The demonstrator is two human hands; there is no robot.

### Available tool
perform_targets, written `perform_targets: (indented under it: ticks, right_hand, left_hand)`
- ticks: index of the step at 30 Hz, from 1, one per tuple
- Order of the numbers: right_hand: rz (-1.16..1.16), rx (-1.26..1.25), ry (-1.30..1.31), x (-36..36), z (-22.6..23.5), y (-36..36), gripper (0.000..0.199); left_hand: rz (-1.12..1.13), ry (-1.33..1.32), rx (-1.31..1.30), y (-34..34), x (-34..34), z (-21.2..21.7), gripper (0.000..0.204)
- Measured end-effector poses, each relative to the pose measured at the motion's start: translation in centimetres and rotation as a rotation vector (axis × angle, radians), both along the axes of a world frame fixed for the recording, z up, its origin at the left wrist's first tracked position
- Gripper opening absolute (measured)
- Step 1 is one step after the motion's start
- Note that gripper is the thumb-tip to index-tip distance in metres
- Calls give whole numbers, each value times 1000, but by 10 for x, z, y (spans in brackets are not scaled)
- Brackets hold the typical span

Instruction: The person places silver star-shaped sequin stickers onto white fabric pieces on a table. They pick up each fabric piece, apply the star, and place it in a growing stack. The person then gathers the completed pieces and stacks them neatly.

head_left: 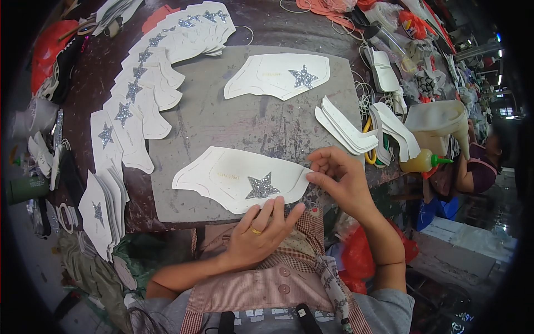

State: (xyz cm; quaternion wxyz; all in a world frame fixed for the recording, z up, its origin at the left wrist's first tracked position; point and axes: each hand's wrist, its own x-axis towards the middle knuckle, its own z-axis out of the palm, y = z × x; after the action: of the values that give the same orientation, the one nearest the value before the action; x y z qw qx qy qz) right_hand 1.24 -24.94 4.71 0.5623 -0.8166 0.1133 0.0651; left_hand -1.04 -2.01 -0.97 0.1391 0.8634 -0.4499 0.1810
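In front of me a white shoe-upper piece (pixel 208 172) with a silver glitter star (pixel 262 186) lies on a grey board (pixel 194 122). My left hand (pixel 261 234), a yellow ring on one finger, rests its spread, outstretched fingers along the piece's near edge by the star. At the piece's right end, my right hand (pixel 342 181) is curled, its thumb and fingertips closed at the corner. Farther up the board is a second white piece (pixel 267 78) with a glitter star, touched by neither hand.
Overlapping starred white pieces (pixel 133 94) curve along the board's left side. A folded stack (pixel 103 214) hangs near the table's left edge. To the right are curved white strips (pixel 345 131), yellow-handled scissors (pixel 368 139), a glue bottle (pixel 420 161) and a translucent jug (pixel 436 122). Another person (pixel 484 167) sits far right.
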Motion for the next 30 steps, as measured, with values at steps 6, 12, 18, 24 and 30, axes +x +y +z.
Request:
perform_targets:
  ticks: [6,12,18,24,30]
  right_hand:
    - [128,-218,22,11,10,6,34]
    - [172,-312,-195,23,22,-6,24]
    - [6,-147,-308,10,0,3,14]
    - [-150,-781,-452,26,-31,-60,20]
    - [-131,-824,-512,26,-38,-45,23]
  left_hand:
    - [48,66,20,-7,-1,4,56]
    - [-47,607,-158,-3,57,57,53]
    - [-37,209,-119,13,97,45,46]
    - [137,80,-445,77,52,101,37]
    - [1026,184,-622,244,45,95,24]
